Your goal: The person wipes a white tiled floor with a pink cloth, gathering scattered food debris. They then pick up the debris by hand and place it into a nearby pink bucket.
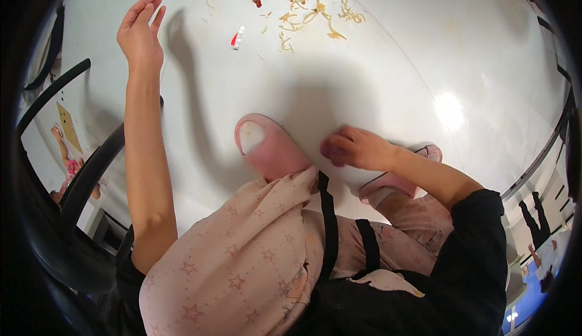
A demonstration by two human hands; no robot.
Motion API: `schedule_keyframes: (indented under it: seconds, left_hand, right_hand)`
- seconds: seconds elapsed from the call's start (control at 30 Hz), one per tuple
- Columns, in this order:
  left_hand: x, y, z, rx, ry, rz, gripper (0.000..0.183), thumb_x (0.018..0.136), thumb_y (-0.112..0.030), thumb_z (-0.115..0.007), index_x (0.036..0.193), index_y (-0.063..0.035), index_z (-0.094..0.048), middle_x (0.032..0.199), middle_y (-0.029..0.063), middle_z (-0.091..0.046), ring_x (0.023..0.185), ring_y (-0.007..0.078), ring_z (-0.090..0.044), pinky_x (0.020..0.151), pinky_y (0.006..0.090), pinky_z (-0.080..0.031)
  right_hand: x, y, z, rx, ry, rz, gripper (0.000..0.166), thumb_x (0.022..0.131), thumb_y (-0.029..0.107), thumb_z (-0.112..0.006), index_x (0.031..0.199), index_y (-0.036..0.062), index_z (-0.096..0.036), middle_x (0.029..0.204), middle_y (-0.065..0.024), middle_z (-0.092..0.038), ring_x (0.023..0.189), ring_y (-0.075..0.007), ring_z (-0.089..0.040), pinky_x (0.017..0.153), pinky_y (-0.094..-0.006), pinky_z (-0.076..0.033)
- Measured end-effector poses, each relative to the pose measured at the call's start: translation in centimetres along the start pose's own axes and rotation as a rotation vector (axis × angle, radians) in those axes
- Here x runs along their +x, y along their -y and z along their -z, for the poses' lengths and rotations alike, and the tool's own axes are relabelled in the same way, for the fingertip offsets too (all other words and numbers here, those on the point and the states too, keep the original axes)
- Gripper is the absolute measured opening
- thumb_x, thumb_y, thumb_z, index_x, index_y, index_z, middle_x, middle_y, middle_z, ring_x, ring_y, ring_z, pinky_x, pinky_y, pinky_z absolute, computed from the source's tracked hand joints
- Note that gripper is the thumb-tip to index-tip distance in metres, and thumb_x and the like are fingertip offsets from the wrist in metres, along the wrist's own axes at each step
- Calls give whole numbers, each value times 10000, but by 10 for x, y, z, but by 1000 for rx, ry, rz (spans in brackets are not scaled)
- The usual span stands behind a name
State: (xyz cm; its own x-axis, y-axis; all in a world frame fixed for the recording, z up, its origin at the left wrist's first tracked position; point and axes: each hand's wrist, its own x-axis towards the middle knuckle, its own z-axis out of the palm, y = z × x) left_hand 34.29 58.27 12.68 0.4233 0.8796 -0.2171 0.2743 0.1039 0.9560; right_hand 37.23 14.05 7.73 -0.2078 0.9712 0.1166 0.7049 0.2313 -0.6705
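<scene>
My right hand (363,147) is low over the pink slippers, closed around a dark purplish-red cloth (336,150), slightly blurred. Raised at the upper left, my left hand (144,29) holds nothing, its fingers loosely bent and apart. Noodle-like pale yellow food scraps (309,10) lie scattered on the white floor (291,81) ahead of me. Beside them are a small dark red scrap (257,2) and a torn red-and-white wrapper piece (237,38).
One pink slipper (275,147) is near my right hand; the other (429,152) lies partly behind that forearm. Black curved chair parts (93,172) stand at the left. Another person (72,167) shows at the far left and one (543,249) at the far right.
</scene>
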Motion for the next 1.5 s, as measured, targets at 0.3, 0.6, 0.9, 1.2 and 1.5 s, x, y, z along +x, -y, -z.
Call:
schedule_keyframes:
  seconds: [0.3,0.6,0.9,1.2,1.5]
  left_hand:
    - [-12,-1,17,30,-51,16,193,935,38,-492,1088,90,-598,1125,177,-629,1088,255,-614,957,355,-539]
    - [6,12,18,-42,15,-15,209,949,29,-483,1126,115,-554,1156,217,-610,1106,286,-608,995,384,-522]
    - [5,7,14,-22,54,-62,213,943,28,-491,1128,111,-559,1155,197,-615,1106,278,-606,977,379,-525]
    - [-10,7,4,-40,-54,53,167,920,32,-513,1037,61,-629,1082,144,-646,1051,225,-622,908,345,-540]
    - [-12,2,16,51,-36,5,183,937,10,-514,1084,50,-615,1123,139,-633,1090,226,-603,964,359,-506]
  right_hand:
    - [153,-91,29,-102,-446,-308,284,742,16,-594,991,130,-671,1104,-111,-517,1003,-316,-476,766,-345,-515]
    - [30,-8,28,-43,152,-7,306,761,174,-626,1061,122,-652,1115,-109,-523,1001,-273,-497,772,-313,-519]
    - [-5,35,-35,26,76,-2,305,731,188,-635,1024,124,-693,1090,-61,-544,982,-242,-499,869,-315,-476]
    - [141,-70,19,-38,-344,-311,216,722,68,-642,927,129,-676,1106,-101,-516,972,-287,-481,781,-323,-500]
    - [172,-57,30,26,-421,-378,427,773,-26,-552,1155,158,-601,1084,-168,-487,965,-351,-500,731,-407,-535]
